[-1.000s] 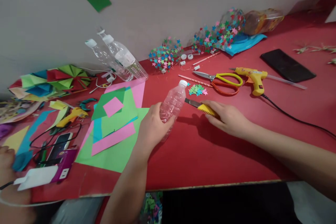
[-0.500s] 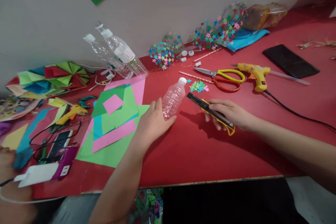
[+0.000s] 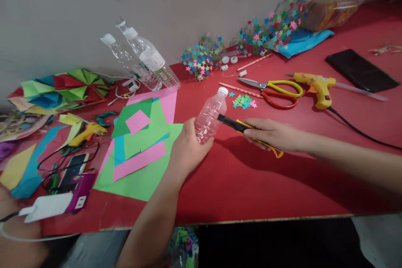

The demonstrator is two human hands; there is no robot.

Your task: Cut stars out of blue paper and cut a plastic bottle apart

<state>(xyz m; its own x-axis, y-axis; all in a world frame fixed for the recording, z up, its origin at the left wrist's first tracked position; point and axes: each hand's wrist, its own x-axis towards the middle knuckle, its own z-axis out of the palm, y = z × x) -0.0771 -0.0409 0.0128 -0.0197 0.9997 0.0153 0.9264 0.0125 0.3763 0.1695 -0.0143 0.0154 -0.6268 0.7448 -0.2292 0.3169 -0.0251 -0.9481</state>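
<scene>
My left hand (image 3: 190, 150) is closed around the lower part of a clear ribbed plastic bottle (image 3: 210, 113) with a white cap, which leans on the red table. In my right hand (image 3: 270, 134) is a yellow and black utility knife (image 3: 234, 124), its front end at the right side of the bottle. Whether its tip touches the plastic, I cannot tell. Just beyond the bottle lie a small heap of paper stars (image 3: 243, 101) and a striped straw (image 3: 237, 88). Scissors (image 3: 273, 88) with red and yellow handles rest to the right of them.
Right of the scissors are a yellow glue gun (image 3: 322, 88) with its cord and a black phone (image 3: 361, 69). Coloured paper sheets (image 3: 141, 146) lie left of my left hand. Two plastic bottles (image 3: 150, 63) lean against the wall. At the far left rests another person's arm (image 3: 19, 230).
The utility knife has moved left to the bottle, and my grip on it has turned more palm-down. The bottle stays in my left hand. The camera view has shifted slightly.
</scene>
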